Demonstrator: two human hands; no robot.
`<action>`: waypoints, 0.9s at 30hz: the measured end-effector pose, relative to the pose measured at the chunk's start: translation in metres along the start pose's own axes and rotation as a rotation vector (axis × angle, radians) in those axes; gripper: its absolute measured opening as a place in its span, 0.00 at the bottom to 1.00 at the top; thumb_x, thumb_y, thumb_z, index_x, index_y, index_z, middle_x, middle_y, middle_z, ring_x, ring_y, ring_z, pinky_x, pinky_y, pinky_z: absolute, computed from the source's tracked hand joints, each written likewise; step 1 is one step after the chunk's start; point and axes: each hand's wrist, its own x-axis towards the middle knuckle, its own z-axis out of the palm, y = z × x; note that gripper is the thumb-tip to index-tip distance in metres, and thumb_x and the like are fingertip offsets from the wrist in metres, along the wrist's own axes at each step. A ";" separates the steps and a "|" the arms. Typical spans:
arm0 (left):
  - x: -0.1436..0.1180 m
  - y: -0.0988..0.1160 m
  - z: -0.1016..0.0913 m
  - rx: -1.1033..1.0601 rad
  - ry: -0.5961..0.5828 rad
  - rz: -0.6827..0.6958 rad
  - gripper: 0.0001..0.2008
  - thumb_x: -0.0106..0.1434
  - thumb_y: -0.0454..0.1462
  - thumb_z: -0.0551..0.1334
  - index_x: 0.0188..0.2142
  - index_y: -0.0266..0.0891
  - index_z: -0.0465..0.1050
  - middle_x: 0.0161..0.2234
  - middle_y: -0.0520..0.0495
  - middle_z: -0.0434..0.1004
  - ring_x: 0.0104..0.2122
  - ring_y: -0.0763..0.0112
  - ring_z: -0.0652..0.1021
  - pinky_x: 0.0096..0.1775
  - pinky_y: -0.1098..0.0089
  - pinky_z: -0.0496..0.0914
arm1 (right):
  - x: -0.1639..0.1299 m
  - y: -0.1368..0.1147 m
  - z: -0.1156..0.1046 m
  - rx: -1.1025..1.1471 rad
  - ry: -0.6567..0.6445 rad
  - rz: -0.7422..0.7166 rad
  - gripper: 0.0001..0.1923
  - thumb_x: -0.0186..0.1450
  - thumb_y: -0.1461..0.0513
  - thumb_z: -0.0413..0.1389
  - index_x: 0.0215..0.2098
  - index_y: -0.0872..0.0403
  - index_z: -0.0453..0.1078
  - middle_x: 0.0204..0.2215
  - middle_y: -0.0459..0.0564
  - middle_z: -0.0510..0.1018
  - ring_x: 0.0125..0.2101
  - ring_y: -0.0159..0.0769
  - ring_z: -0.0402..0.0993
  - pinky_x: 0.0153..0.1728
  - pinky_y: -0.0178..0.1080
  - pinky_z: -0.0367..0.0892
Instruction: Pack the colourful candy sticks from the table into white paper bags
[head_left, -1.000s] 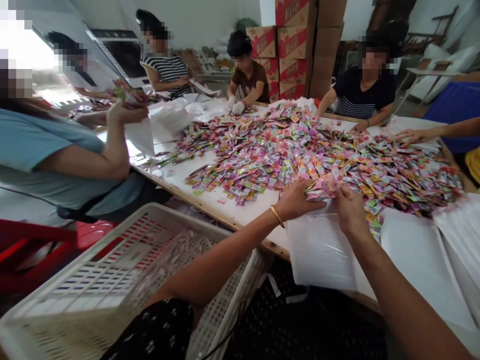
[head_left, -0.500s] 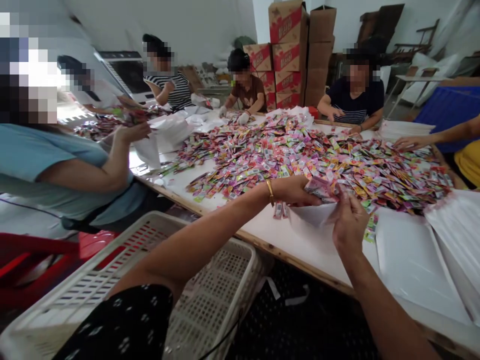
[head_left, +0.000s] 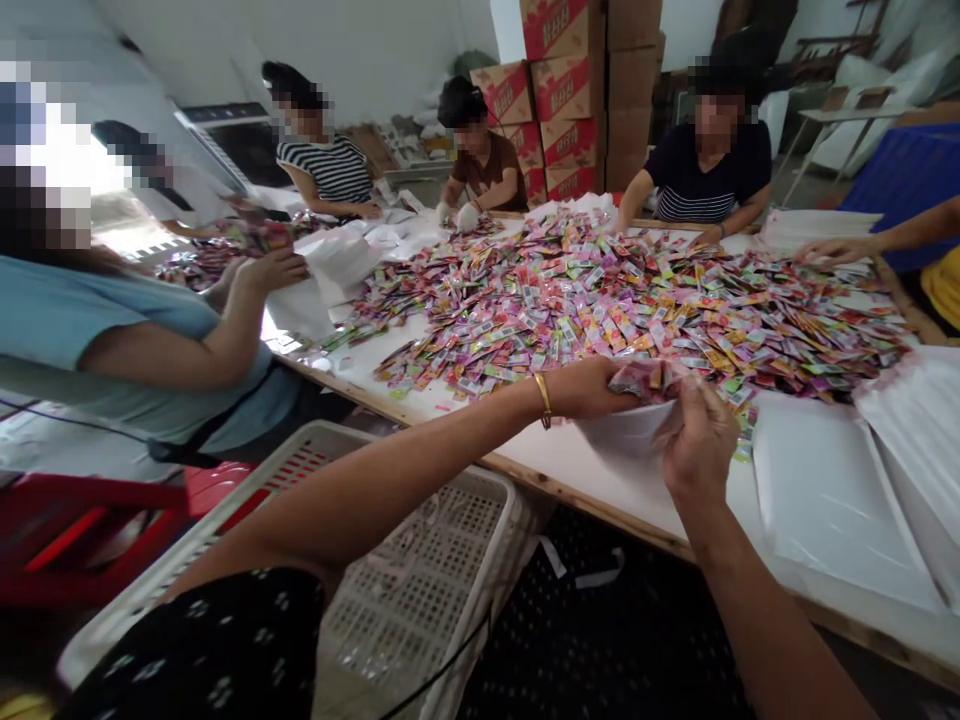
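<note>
Step in hand, as judged: bagging. Bundle of sachets gripped in left hand; white bag pinched at mouth by right hand. Next: mouth to be spread wider over surface.

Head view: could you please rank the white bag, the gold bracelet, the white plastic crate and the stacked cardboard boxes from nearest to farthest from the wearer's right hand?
From the right hand:
1. White bag: in its grip, at the table edge.
2. Gold bracelet: on the left wrist, just left.
3. White plastic crate: lower left, below the table.
4. Stacked cardboard boxes: behind the table's far side.
</note>
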 end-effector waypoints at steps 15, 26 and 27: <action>-0.004 0.010 0.029 0.601 0.054 0.254 0.09 0.53 0.38 0.66 0.34 0.38 0.77 0.29 0.47 0.76 0.30 0.68 0.74 0.37 0.71 0.66 | -0.001 -0.005 -0.001 0.226 -0.039 0.112 0.10 0.62 0.57 0.56 0.36 0.54 0.76 0.37 0.48 0.79 0.42 0.36 0.74 0.50 0.43 0.66; 0.020 0.012 0.029 0.843 -0.507 0.104 0.03 0.49 0.30 0.64 0.26 0.37 0.74 0.26 0.50 0.75 0.30 0.70 0.73 0.37 0.72 0.66 | -0.007 -0.008 -0.001 0.003 -0.086 -0.007 0.13 0.64 0.55 0.54 0.37 0.54 0.77 0.37 0.49 0.79 0.43 0.38 0.73 0.50 0.43 0.66; 0.020 0.011 0.031 0.869 -0.537 0.080 0.03 0.51 0.30 0.64 0.28 0.37 0.75 0.29 0.50 0.77 0.32 0.69 0.74 0.38 0.72 0.67 | -0.007 -0.007 -0.003 0.002 -0.074 0.003 0.12 0.64 0.55 0.55 0.35 0.54 0.76 0.34 0.48 0.78 0.40 0.37 0.73 0.48 0.42 0.66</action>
